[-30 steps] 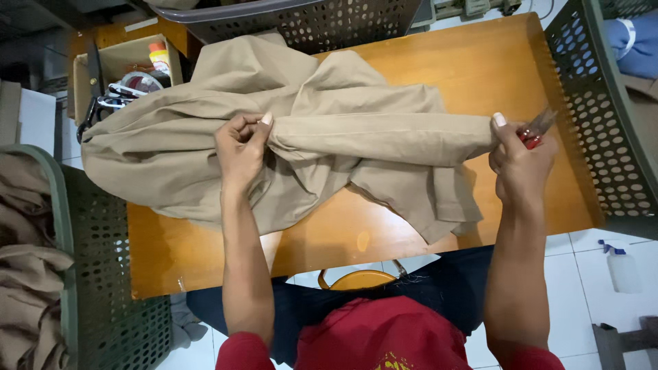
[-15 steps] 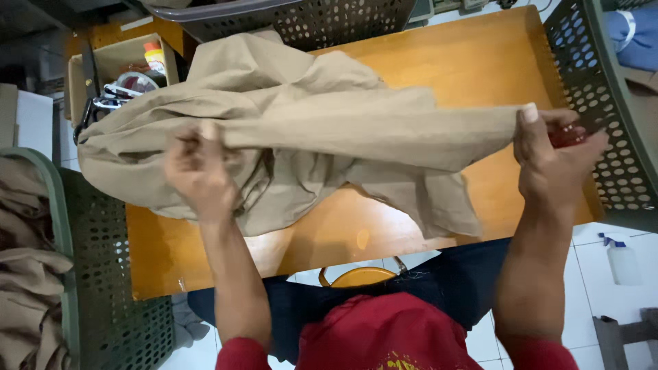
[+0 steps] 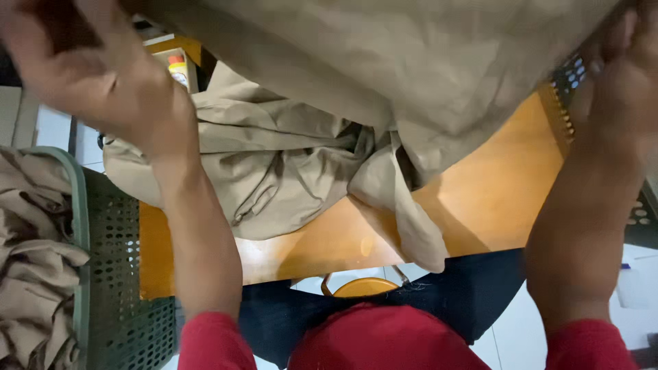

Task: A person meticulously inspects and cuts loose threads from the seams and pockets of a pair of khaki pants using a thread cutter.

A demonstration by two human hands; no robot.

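Sleeves of red fabric fill the bottom of the frame, and from them our two arms rise. Our left hand, upper left and blurred, is closed on the crumpled beige cotton garment; our right hand, upper right, appears to pinch its other edge, though blur hides the fingers. We judge the garment only partly handled: one stretch is lifted taut across the top, while the rest lies bunched on the orange wooden table at centre. A green perforated plastic basket at lower left holds more beige cloth. A dark perforated basket crowds the right edge.
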